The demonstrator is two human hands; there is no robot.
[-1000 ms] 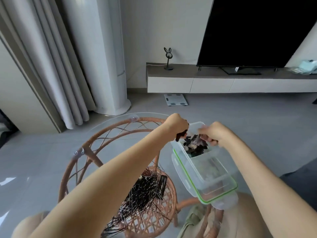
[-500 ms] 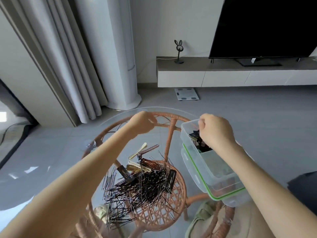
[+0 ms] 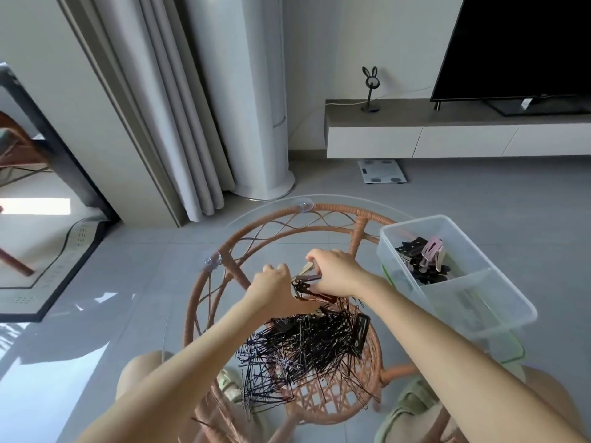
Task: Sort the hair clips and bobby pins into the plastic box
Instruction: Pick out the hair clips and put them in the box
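Note:
A heap of black bobby pins (image 3: 307,340) lies on the round glass-topped rattan table (image 3: 332,207). At the heap's far edge lie a few hair clips (image 3: 308,278), brown and beige. My left hand (image 3: 275,282) is curled on the dark clips there. My right hand (image 3: 335,273) pinches a clip from the other side, and the two hands almost touch. The clear plastic box (image 3: 419,220) stands at the table's right edge. Its far compartment holds black and pink hair clips (image 3: 422,260). What the near compartment holds is hard to make out.
The box stands on a green-rimmed lid (image 3: 518,350). A wide black clip (image 3: 363,327) lies at the heap's right edge. My knees show beneath the glass. On the floor beyond are a white scale (image 3: 382,171), a tall white column (image 3: 262,91) and curtains; a TV cabinet (image 3: 447,139) stands far right.
My left hand left the box first and reached the table's far side. My right hand then came out of the box, and both now meet at the clips by the heap.

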